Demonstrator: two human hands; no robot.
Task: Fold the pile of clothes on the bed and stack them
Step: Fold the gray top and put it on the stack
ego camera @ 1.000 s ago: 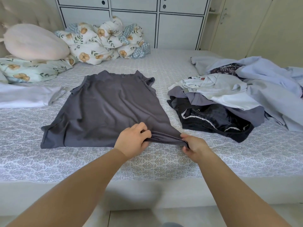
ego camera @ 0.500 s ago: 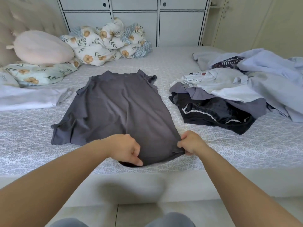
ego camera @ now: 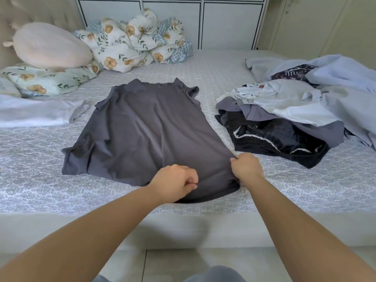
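A dark grey sleeveless top point(ego camera: 146, 127) lies spread flat on the bed point(ego camera: 40, 192), neckline away from me. My left hand point(ego camera: 175, 183) is closed on the middle of its near hem. My right hand point(ego camera: 246, 165) pinches the hem's right corner. The hem between my hands bulges toward the bed's front edge. To the right sits the loose pile of clothes point(ego camera: 301, 110): a black garment with white trim in front, white and pale blue pieces on top. A white garment point(ego camera: 38, 112) lies flat at the far left.
A pink round cushion point(ego camera: 48, 45) and floral pillows point(ego camera: 46, 80) rest at the left by the headboard. A bundled floral duvet point(ego camera: 134, 41) lies against the white cabinets at the back. The bed's front edge runs just below my hands, with floor tiles beneath.
My hands have pulled the grey top's hem toward the bed's front edge, with the left hand's grip shifting left along it. The top now lies straighter and nearer to me.
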